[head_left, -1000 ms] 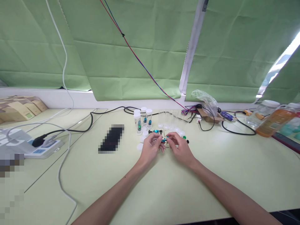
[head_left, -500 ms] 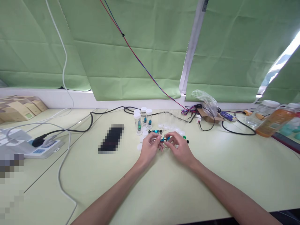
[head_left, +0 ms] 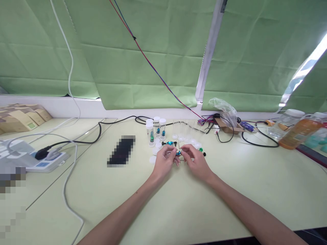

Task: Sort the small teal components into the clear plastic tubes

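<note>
Between my two hands, just above the table, is a small shiny blue part (head_left: 178, 153), too small to name. My left hand (head_left: 164, 159) pinches it from the left with thumb and forefinger. From the right, the closed fingertips of my right hand (head_left: 196, 160) meet it. Behind the hands lies another blue piece with black ends (head_left: 169, 143). A green piece (head_left: 201, 149) and a black knob-like piece (head_left: 204, 154) lie just right of my right hand. Several white discs (head_left: 152, 159) are scattered around.
Clear tubes with white caps (head_left: 150, 126) stand behind, holding small blue and green pieces. More clear tubes (head_left: 182, 129) stand to their right. A blurred dark rectangle (head_left: 122, 151) lies left, near a power strip (head_left: 48, 163). Bottles (head_left: 300, 132) and a small cardboard box (head_left: 231, 128) are at the right.
The fingertips of my right hand have shifted slightly on the small blue part, and less blue shows at them. My left hand is nearly still.
</note>
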The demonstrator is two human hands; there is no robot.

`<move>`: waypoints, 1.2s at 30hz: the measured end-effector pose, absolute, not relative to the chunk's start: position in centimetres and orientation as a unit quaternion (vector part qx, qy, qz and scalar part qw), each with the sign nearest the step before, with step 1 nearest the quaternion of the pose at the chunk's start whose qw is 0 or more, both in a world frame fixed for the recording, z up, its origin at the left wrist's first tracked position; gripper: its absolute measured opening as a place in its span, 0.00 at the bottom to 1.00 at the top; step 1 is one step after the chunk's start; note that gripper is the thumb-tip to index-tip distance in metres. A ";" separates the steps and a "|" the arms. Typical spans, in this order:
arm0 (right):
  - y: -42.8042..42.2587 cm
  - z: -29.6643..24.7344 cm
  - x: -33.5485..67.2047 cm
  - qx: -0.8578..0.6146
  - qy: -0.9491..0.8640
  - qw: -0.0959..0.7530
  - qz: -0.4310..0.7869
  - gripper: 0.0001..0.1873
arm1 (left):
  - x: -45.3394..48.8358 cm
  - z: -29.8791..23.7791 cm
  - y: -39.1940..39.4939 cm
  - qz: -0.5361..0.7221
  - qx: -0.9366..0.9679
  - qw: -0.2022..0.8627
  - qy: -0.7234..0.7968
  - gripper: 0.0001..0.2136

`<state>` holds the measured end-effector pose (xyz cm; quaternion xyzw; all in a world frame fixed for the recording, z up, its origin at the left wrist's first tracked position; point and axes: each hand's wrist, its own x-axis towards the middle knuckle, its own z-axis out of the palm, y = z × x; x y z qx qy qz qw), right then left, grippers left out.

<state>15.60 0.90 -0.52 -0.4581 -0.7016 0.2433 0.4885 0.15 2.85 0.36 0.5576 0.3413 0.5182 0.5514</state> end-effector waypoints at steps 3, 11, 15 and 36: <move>0.9 -0.5 15.6 -0.458 -0.701 0.488 0.247 0.11 | 0.2 0.3 2.8 0.516 0.560 0.552 0.341 0.14; 0.8 -0.3 15.6 -0.462 -0.698 0.483 0.257 0.13 | 0.2 0.4 2.7 0.512 0.559 0.552 0.348 0.14; 0.9 -0.4 15.6 -0.462 -0.694 0.482 0.269 0.12 | 0.1 0.5 3.0 0.522 0.553 0.548 0.348 0.15; 1.0 -0.6 15.7 -0.458 -0.722 0.462 0.236 0.12 | 0.0 0.7 2.9 0.523 0.545 0.554 0.352 0.16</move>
